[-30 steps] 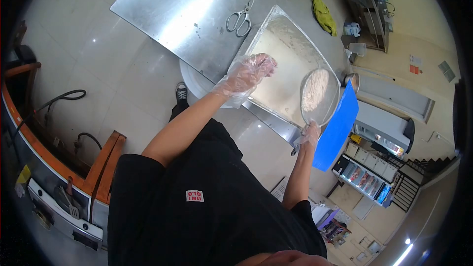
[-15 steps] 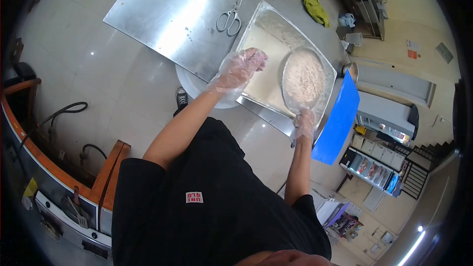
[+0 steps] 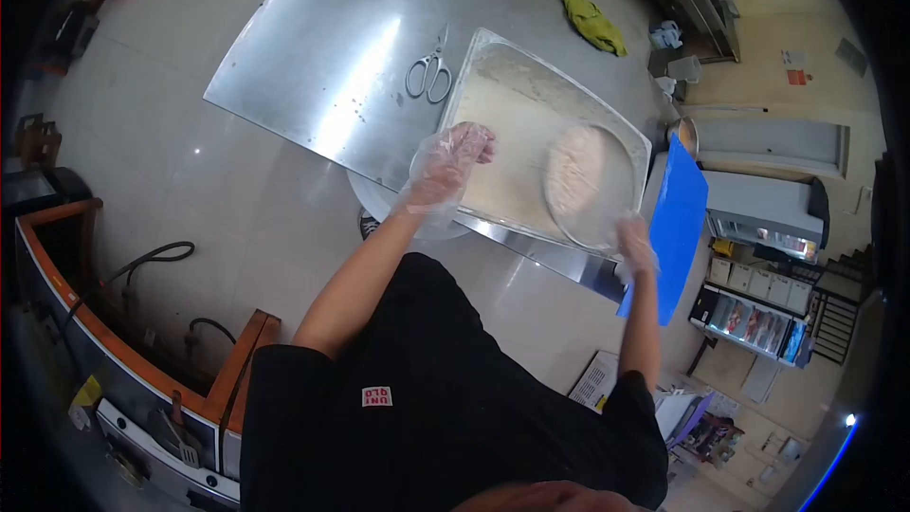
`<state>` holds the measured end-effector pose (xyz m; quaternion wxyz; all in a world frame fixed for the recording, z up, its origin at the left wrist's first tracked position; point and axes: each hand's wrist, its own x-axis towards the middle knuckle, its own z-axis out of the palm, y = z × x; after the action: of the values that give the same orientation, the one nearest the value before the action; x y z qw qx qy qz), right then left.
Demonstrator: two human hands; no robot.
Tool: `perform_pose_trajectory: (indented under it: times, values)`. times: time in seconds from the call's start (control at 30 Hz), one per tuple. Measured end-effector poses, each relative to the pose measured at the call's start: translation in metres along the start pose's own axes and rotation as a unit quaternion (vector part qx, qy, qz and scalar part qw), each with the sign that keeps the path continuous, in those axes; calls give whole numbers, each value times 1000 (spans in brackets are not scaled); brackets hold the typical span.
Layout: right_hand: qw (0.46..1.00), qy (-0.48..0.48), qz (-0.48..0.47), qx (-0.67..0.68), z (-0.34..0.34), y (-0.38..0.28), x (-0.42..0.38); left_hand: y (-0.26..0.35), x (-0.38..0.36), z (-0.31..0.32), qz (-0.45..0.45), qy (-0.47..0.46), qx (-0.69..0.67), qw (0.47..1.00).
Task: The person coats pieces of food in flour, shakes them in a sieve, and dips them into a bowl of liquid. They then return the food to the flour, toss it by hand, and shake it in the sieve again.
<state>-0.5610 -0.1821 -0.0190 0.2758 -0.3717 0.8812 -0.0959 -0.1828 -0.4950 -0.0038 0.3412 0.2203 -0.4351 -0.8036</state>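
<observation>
My right hand (image 3: pixel 636 240), in a clear plastic glove, grips the near edge of a round sieve (image 3: pixel 621 185). Pale, flour-coated strips of food (image 3: pixel 574 171) lie bunched toward the sieve's left side, slightly blurred. Below it is a large rectangular metal tray (image 3: pixel 462 100) with a layer of whitish flour (image 3: pixel 507 156) in it. My left hand (image 3: pixel 453 163), gloved as well, hovers over the tray's left edge with fingers curled in and nothing showing in them. Metal scissors (image 3: pixel 429 76) lie on the table left of the tray.
The tray stands on a steel table (image 3: pixel 313 66). A yellow-green cloth (image 3: pixel 593 23) lies near the far edge. To the right are a blue panel (image 3: pixel 678 237) and a metal bowl (image 3: pixel 686 136). A white basin (image 3: pixel 374 197) sits partly under the table's near edge.
My right hand has moved right with the sieve, and the strips have shifted to its left side. My left hand stays curled over the tray edge. The whole view has shifted slightly.
</observation>
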Motion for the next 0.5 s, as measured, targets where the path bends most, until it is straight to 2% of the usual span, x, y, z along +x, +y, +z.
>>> perform_pose_trajectory:
  times: [0.03,0.1,0.13,0.2,0.27,0.37,0.43,0.5]
  values:
    - [987,47,8,152,-16,-29,-25,-4,0,-3,6,-3,-15,1000]
    - [970,99,2,224,-19,-32,-22,-10,4,-3,15,-13,-45,999]
    - [983,105,-8,150,-2,-6,-1,-13,2,-2,8,-15,-31,999]
    - [994,77,29,78,-3,-11,6,-2,1,-2,9,-10,-1,1000]
    - [988,15,131,83,-34,-102,-14,-1,0,-2,11,-11,17,1000]
    - [967,-11,105,232,-69,-28,-34,-2,0,-5,4,-14,20,1000]
    - [999,-2,-27,44,-57,-10,-10,-6,6,-7,15,-3,17,1000]
    - [997,37,-64,5,-30,-24,1,-15,5,-5,24,5,15,1000]
